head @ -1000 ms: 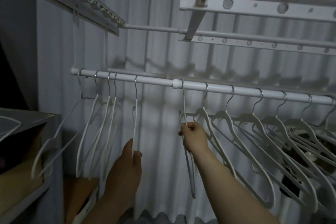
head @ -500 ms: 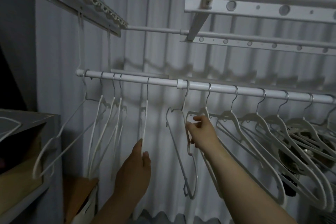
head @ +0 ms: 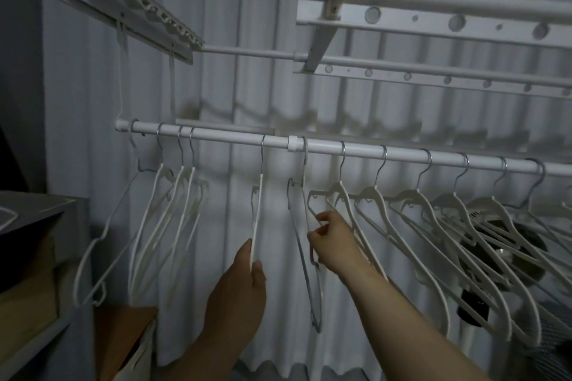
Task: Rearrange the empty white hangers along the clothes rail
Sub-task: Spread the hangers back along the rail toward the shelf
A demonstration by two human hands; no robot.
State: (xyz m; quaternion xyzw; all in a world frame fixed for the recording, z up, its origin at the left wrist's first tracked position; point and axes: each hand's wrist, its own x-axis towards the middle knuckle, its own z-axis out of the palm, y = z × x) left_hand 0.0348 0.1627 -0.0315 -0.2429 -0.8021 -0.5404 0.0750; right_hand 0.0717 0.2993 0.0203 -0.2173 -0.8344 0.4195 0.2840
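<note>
Clothes rail (head: 229, 137): white, horizontal, carrying empty hangers along its whole length. Left end: four hangers (head: 185, 185), close together. Mid-rail: one white hanger (head: 257, 210) turned edge-on, its lower arm pinched between thumb and fingers of the left hand (head: 241, 284). Just right of the rail's collar: thin grey hanger (head: 305, 161), hanging free. Beside it: white hanger (head: 339, 189), its left shoulder pinched by the right hand (head: 332, 246). Right end: slanted row of hangers (head: 411, 198).
</note>
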